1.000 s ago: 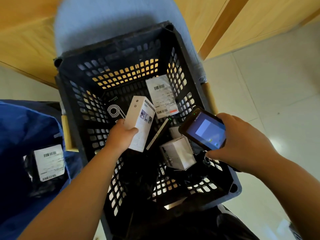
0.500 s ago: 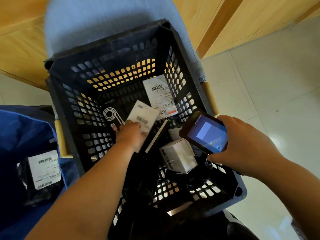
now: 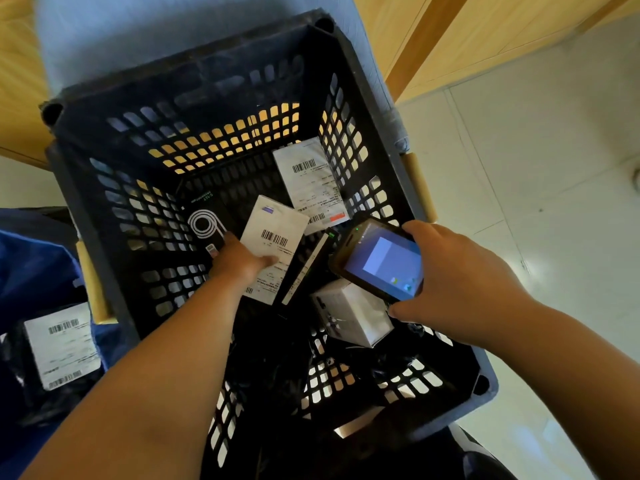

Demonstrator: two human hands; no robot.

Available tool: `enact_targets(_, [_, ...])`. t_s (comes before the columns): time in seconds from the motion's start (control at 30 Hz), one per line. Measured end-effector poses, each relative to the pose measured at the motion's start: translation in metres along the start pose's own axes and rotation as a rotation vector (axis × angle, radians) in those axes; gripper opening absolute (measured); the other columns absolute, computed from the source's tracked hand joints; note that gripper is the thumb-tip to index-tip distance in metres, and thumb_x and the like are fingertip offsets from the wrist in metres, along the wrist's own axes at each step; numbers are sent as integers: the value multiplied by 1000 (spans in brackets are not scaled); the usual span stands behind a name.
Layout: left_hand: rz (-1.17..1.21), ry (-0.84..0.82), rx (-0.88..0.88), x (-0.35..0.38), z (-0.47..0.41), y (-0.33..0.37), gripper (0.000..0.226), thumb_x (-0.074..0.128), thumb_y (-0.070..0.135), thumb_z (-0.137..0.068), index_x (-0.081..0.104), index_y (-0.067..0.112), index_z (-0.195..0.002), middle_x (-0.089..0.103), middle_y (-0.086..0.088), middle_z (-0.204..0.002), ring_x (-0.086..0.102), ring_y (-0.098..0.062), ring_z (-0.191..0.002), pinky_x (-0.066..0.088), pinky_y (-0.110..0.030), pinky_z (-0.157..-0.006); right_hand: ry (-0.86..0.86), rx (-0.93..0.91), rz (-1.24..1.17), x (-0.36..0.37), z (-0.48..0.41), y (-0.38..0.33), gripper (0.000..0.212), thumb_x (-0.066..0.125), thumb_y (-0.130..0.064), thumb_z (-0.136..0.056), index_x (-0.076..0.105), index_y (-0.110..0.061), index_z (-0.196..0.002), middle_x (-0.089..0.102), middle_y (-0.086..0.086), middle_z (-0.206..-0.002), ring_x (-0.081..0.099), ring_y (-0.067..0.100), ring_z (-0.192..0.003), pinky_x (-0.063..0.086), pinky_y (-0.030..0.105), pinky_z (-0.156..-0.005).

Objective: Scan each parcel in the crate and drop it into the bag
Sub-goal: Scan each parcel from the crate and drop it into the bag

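Left hand (image 3: 239, 261) grips white box (image 3: 273, 244), barcode up, inside crate (image 3: 194, 74). Right hand (image 3: 460, 282) grips scanner (image 3: 381, 261) just beside it. Bag (image 3: 31, 265) at left.

1. Crate (image 3: 194, 69), centre frame: black plastic, matt, perforated walls.
2. Parcel (image 3: 273, 233): white paper label, matt.
3. Scanner (image 3: 381, 261): glossy screen.
4. Bag (image 3: 31, 265), left edge: blue cloth.
5. Floor (image 3: 554, 168), right: glossy tile.
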State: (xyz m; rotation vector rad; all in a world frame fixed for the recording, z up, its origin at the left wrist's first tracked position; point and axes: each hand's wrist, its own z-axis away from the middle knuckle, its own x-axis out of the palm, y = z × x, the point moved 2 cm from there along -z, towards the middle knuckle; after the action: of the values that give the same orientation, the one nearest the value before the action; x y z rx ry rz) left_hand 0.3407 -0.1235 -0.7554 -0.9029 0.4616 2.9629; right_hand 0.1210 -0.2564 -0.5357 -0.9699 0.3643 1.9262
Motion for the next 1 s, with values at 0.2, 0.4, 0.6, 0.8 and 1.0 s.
enact_targets(0.2, [150, -5, -24, 16, 18, -11, 63, 76, 18, -79, 37, 5, -128, 58, -15, -125, 55, -34, -115, 45, -41, -90, -8, 12, 2, 3, 1, 3, 86, 76, -55, -58, 31, -29, -127, 48, -8, -103, 48, 14, -88, 52, 36, -73])
enact_targets(0.4, [77, -31, 45, 17, 30, -9, 62, 81, 30, -71, 43, 10, -117, 57, -11, -119, 57, -33, -110, 50, -41, -86, 7, 15, 11, 4, 6, 4, 84, 76, -56, -57, 33, -27, -124, 51, -6, -106, 51, 16, -90, 52, 38, -73])
enact_targets(0.6, [155, 72, 155, -2, 57, -3, 59, 78, 26, -72, 53, 8, -123, 51, -10, -123, 57, -27, -104, 49, -34, -82, 47, -19, 10, 0, 18, 0, 79, 76, -52, -57, 38, -24, -121, 52, -5, -103, 49, 16, -83, 49, 36, -69])
enact_targets(0.8, [549, 130, 116, -45, 93, -3, 43, 71, 25, -82, 57, 9, -119, 64, -7, -115, 62, -26, -103, 54, -46, -85, 65, -48, 3, -7, 29, -6, 78, 77, -49, -58, 39, -24, -120, 46, -6, -94, 49, 17, -81, 50, 36, -70])
enact_targets(1.0, [575, 262, 239, -82, 132, -2, 38, 74, 22, -77, 56, 16, -110, 65, 3, -106, 64, -17, -97, 55, -46, -83, 90, -93, -19, -24, 37, -14, 82, 78, -52, -57, 39, -22, -122, 49, -5, -101, 48, 19, -82, 45, 33, -64])
